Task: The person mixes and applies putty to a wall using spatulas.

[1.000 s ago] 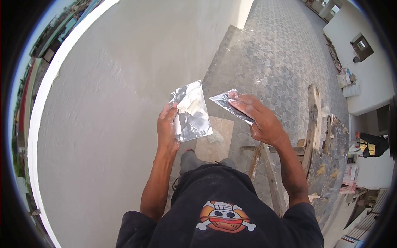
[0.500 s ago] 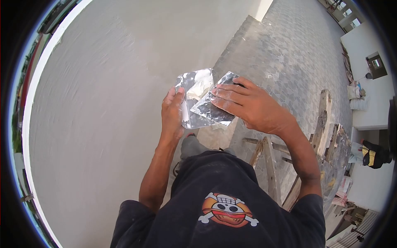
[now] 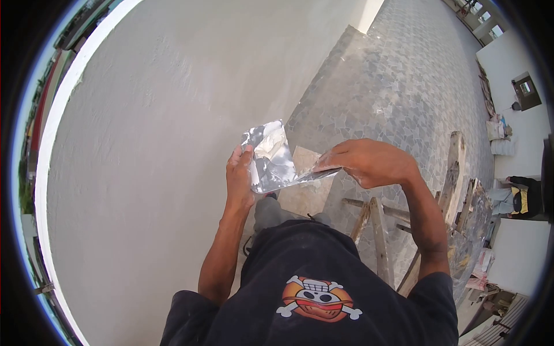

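My left hand [image 3: 238,181] grips the left edge of a flat, shiny metal plate [image 3: 281,172], thumb on top. A lump of whitish putty [image 3: 270,144] sits on the plate, with smears around it. My right hand [image 3: 372,163] is closed on a thin metal scraper [image 3: 319,175], which is tilted so that I see it nearly edge-on. The scraper's far end meets the lower right edge of the plate. White residue marks the fingers of both hands.
A large grey plastered wall [image 3: 133,184] rises along my left. Stone-patterned paving [image 3: 381,86] runs to the right, with a wooden trestle [image 3: 378,230] close by me. Farther right are another person [image 3: 522,199] and some sacks [image 3: 501,139].
The scraper has gone from lying flat over the plate to a steep tilt at its lower right edge. My right hand has moved down and right; the plate has come slightly lower.
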`<state>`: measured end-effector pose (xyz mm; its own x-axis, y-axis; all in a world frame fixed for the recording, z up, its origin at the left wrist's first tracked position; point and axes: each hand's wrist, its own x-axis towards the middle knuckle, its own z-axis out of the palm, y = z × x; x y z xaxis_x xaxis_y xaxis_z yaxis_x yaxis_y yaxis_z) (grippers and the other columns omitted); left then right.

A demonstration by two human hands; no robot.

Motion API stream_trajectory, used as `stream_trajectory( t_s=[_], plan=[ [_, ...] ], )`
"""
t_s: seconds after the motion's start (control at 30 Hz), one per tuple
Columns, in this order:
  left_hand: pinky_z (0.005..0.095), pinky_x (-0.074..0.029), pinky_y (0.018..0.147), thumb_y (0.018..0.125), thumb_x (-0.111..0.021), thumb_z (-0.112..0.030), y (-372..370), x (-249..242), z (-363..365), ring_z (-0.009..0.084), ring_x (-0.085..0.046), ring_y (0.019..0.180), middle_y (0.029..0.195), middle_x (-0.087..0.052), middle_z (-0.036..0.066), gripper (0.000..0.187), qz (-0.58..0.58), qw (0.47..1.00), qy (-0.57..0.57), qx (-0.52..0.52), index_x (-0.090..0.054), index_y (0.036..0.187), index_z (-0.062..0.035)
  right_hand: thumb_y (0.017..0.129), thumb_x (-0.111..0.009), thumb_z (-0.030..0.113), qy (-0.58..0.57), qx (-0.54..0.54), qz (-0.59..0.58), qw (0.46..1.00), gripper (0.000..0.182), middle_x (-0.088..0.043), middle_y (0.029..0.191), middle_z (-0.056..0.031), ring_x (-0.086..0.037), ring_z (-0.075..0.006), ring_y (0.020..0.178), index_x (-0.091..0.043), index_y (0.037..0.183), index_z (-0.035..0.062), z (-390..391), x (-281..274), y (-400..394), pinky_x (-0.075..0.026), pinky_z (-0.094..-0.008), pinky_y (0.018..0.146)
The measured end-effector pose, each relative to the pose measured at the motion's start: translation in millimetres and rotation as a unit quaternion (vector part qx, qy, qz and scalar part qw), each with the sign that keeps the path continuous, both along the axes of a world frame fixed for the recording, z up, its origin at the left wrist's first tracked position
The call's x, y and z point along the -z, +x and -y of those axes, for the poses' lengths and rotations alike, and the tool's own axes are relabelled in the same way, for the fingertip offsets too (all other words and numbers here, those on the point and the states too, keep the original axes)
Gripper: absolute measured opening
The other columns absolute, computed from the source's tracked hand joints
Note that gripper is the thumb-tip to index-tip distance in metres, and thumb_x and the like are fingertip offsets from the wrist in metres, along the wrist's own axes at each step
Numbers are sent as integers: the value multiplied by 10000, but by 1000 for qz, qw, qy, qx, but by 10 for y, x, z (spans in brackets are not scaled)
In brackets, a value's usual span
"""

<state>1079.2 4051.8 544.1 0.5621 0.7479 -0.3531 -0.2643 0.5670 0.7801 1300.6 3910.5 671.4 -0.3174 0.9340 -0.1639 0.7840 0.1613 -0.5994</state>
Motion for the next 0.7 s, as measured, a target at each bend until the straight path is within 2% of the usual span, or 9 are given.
stream_trajectory(
  t_s=[0.03,0.13,0.23,0.33,0.43,0.53,0.57,0.67,0.7],
  plan=[
    [300,-564,791,999,-500,-151,-8,5,-3,167,-655,931,1091,-627,125,356,-18,1000,0,-9,-464,1287,55,840,-540,-14,17,28,-56,998,378,-675,1119,-123,-632,-321,1002,-647,1185,100,43,77,50,-482,-398,833],
    [301,-566,792,1000,-500,-158,-30,103,-58,164,-654,938,1099,-627,122,357,-34,999,-10,-23,-466,1291,46,892,-537,27,53,103,-165,980,330,-675,1126,-130,-648,-324,918,-649,1194,98,163,359,99,-487,-395,792],
    [305,-567,794,999,-497,-151,-87,120,-79,173,-657,947,1115,-626,125,346,-54,998,-16,-3,-475,1282,47,937,-547,93,71,223,-253,939,259,-689,1018,-128,-634,-266,820,-654,1171,68,311,607,-52,-478,-350,754],
    [308,-570,791,1000,-486,-143,-110,207,-89,178,-660,949,1124,-624,128,337,-58,998,-17,21,-478,1277,49,950,-596,121,-26,375,-290,880,228,-688,982,-92,-605,-136,883,-653,1126,-12,561,760,-199,-466,-282,791],
    [313,-574,794,1004,-473,-141,-82,135,-100,180,-661,950,1132,-620,133,338,-73,996,-15,46,-471,1279,55,950,-613,129,22,433,-378,818,238,-661,954,-39,-558,-92,844,-645,1121,-33,882,1156,-366,-462,-266,768],
    [317,-574,798,1006,-468,-141,0,77,-119,181,-657,959,1140,-613,133,346,-90,993,-7,79,-457,1287,61,948,-617,206,63,468,-435,767,281,-656,868,-27,-545,-98,799,-649,1125,-10,1158,1502,-497,-452,-280,735],
    [319,-574,800,1007,-465,-141,20,34,-134,182,-656,963,1143,-611,133,349,-97,991,-3,88,-453,1290,63,950,-614,200,81,481,-466,738,272,-655,906,-17,-553,-97,838,-655,1111,-15,1168,1356,-574,-459,-277,766],
    [318,-574,798,1011,-461,-146,83,-130,-124,186,-652,974,1146,-605,134,360,-109,990,-14,86,-438,1300,67,952,-611,200,54,514,-487,704,275,-661,947,-17,-559,-96,871,-654,1114,-19,1344,1254,-690,-462,-275,797],
    [320,-574,801,1012,-461,-148,119,-160,-133,188,-651,976,1146,-604,136,363,-99,990,-8,103,-435,1302,68,951,-613,201,80,517,-514,680,280,-665,956,-18,-560,-94,877,-652,1120,-18,1339,1265,-723,-464,-275,799]
  ],
)
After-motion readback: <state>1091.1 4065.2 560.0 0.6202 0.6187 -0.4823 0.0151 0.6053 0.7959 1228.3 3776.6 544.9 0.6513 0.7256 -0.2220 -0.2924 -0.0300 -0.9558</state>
